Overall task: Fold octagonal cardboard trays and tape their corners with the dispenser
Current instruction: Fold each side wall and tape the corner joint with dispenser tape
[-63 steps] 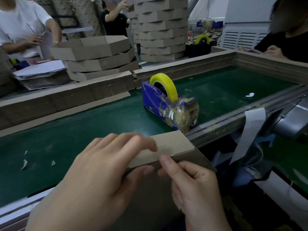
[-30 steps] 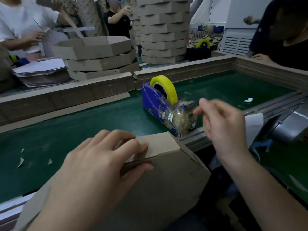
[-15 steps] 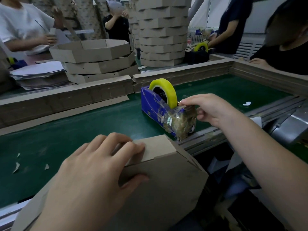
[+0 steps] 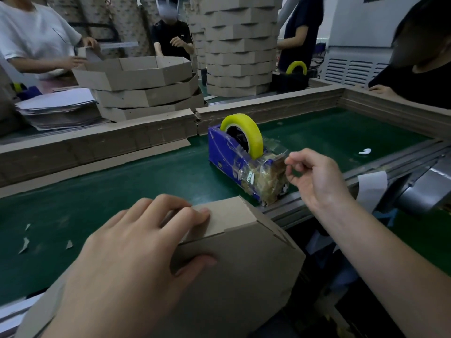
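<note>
Tray: brown cardboard tray (image 4: 239,276) stands on edge at the near rim of the green mat (image 4: 146,176). One folded corner points up, and its broad face is toward the camera.
Left hand: the left hand (image 4: 131,259) grips that corner. Four fingers lie close together over the top flap, and the thumb is spread away, pressing the broad face below the fold.
Right hand: the right hand (image 4: 317,176) is at the cutter end of the dispenser, fingers curled. Forefinger and thumb tips are drawn near each other in a pinching pose. I cannot tell whether clear tape sits between them.
Dispenser: the blue dispenser (image 4: 229,157) is on the mat just beyond the tray, its front end wrapped in crumpled tape.
Tape roll: a yellow tape roll (image 4: 253,132) is upright in the dispenser.
Mat debris: small pale scraps (image 4: 24,245) lie at the left, and a small white object (image 4: 365,151) at the far right.
Border: a low cardboard wall (image 4: 97,145) runs along the far side of the mat.
Behind border: three folded trays (image 4: 146,93) are stacked, with flat sheets (image 4: 56,108) to their left. A tall stack (image 4: 239,45) of more trays stands further back.
Second dispenser: a dark second dispenser (image 4: 290,81) with a yellow roll is beside the tall stack.
People: a person in a white shirt (image 4: 31,35) stands at far left, handling cardboard.
</note>
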`<action>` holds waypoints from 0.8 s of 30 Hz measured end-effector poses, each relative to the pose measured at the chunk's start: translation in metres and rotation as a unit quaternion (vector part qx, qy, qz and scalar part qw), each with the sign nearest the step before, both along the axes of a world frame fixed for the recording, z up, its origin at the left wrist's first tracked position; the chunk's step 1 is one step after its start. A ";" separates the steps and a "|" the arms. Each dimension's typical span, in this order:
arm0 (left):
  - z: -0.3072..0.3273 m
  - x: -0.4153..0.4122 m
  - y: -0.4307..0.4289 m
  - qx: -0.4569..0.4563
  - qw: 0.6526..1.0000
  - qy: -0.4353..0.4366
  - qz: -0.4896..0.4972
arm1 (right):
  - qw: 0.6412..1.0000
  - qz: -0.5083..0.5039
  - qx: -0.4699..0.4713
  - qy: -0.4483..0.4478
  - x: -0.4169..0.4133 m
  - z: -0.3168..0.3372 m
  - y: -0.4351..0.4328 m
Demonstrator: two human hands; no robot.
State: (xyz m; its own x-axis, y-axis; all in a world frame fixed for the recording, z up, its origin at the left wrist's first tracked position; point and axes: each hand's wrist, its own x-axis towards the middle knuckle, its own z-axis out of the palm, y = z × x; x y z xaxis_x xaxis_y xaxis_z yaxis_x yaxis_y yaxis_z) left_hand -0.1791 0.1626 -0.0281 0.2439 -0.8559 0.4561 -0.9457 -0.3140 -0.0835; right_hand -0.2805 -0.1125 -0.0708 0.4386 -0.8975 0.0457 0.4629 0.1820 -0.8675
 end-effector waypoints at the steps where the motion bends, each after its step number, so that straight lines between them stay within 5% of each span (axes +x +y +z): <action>1: 0.000 0.000 0.000 0.001 1.000 -0.001 0.000 | 1.000 -0.005 -0.005 -0.007 0.000 -0.003 0.001; 10: 0.001 0.000 0.000 0.005 1.000 -0.002 0.000 | 0.997 -0.027 -0.037 -0.055 -0.004 -0.026 0.002; 13: 0.002 -0.001 0.001 0.012 1.000 -0.006 -0.001 | 0.988 -0.060 -0.131 0.062 -0.012 -0.030 0.003; 18: 0.005 0.005 0.008 0.035 0.999 -0.034 -0.005 | 0.879 -0.162 -0.321 0.312 -0.035 -0.035 0.000; 21: 0.008 0.010 0.012 0.048 0.998 -0.027 -0.011 | 0.880 -0.134 -0.356 0.284 -0.047 -0.028 0.009; 24: 0.012 0.013 0.015 0.045 0.999 -0.003 -0.025 | 0.902 0.010 -0.387 0.194 -0.046 -0.003 0.034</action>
State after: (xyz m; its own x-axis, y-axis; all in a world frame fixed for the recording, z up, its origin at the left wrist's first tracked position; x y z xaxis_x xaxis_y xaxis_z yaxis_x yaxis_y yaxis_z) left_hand -0.1665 0.1775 -0.0157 0.1962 -0.9047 0.3782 -0.9596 -0.2564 -0.1155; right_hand -0.3262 -0.0789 -0.0740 0.5722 -0.6549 0.4936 0.1003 -0.5416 -0.8347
